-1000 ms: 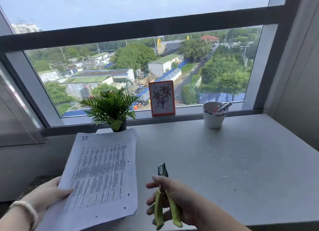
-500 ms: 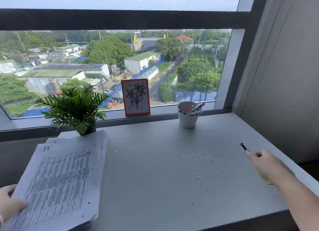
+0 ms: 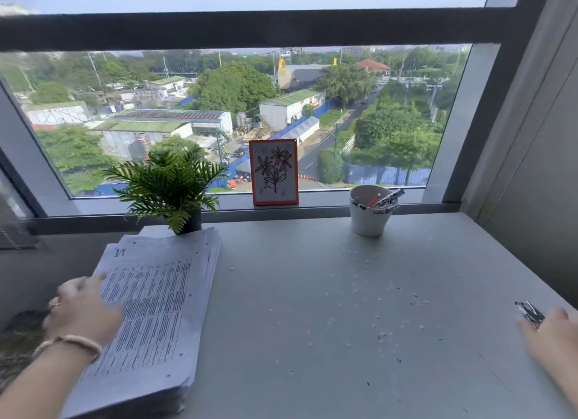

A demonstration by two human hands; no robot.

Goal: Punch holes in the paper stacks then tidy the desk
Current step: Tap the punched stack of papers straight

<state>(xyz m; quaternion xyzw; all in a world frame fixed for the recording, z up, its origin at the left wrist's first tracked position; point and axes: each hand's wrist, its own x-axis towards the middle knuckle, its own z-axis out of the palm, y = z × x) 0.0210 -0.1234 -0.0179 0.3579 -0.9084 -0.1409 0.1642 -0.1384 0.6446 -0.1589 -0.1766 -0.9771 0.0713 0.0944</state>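
Grey desk (image 3: 281,340), wide daylit window (image 3: 237,112)

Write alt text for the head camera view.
A person's left hand rests on a printed paper stack at a grey desk strewn with punched paper dots, while the right hand sets a hole punch at the desk's right edge.

White paper stack (image 3: 150,309) w/ black print rows. Grey bench (image 3: 281,340), white dots. Orange-framed flower card (image 3: 274,172). White cup (image 3: 369,218). Green plant (image 3: 169,184).
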